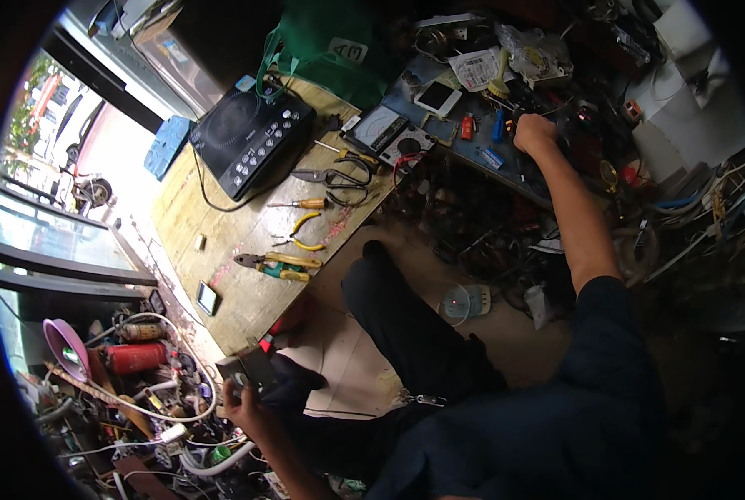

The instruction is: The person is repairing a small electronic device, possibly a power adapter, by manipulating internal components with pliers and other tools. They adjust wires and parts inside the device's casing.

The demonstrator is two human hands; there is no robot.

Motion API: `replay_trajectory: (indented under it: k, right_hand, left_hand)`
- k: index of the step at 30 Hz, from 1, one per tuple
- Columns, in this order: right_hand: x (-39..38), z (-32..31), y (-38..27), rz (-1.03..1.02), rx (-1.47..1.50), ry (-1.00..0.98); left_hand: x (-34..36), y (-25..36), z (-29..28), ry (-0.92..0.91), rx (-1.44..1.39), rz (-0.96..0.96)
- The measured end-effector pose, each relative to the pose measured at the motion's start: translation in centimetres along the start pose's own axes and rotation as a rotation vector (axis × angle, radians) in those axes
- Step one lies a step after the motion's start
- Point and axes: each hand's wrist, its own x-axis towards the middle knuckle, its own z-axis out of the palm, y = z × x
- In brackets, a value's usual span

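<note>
Low on the left, my left hand point(245, 408) is closed round the edge of a dark, flat, box-like thing point(254, 369), just off the table's near corner. Its exact kind is too dim to tell. My right arm stretches up to the cluttered bench point(426, 71), where my right hand point(536, 133) is closed in a fist. A small orange-yellow bit point(511, 125) shows at its fingers; what they grip is unclear. Close to it lie a blue cylindrical piece point(498, 125), a small red object point(467, 127) and a white phone-like device point(439, 97).
The wooden table point(180, 208) carries a black induction cooker point(251, 137), scissors point(332, 177), a screwdriver point(301, 203), green-and-yellow combination pliers point(279, 266), yellow-handled pliers point(309, 243) and an analog multimeter point(404, 140). Scrap with a red cylinder point(136, 358) heaps up at lower left.
</note>
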Motion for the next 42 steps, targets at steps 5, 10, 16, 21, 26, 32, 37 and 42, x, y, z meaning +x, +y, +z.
replay_trajectory:
  k: [5, 10, 16, 21, 26, 32, 37, 42]
  right_hand:
    - [-0.3, -2.3, 1.1, 0.132, 0.127, 0.005]
    - [0.8, -1.8, 2.7, 0.105, 0.232, 0.043]
    - [4.3, 1.0, 7.9, 0.067, 1.07, -0.2]
    - [5.4, 2.0, 11.7, 0.009, 1.182, -0.091]
    - [2.4, 2.3, 7.5, -0.054, 0.577, 0.141]
    - [-1.6, 0.3, 4.6, -0.07, 0.189, 0.275]
    - [-2.5, 1.6, 4.8, -0.139, 0.158, 0.377]
    - [-2.9, 4.4, 4.7, -0.27, 0.095, 0.423]
  left_hand:
    - [4.5, -3.1, -1.6, -0.13, -0.094, 0.043]
    - [6.3, -2.9, -1.7, -0.143, -0.131, 0.033]
    - [8.3, -3.1, -1.7, -0.119, -0.123, 0.009]
    - [10.0, -5.8, -2.7, -0.162, -0.111, -0.001]
    - [9.5, -5.0, -2.9, -0.149, -0.082, 0.012]
    - [8.7, -4.3, -4.3, -0.125, -0.051, -0.011]
    - [6.2, -2.7, -2.9, -0.087, 0.016, -0.021]
    - [6.0, -3.6, -4.5, -0.075, 0.074, 0.005]
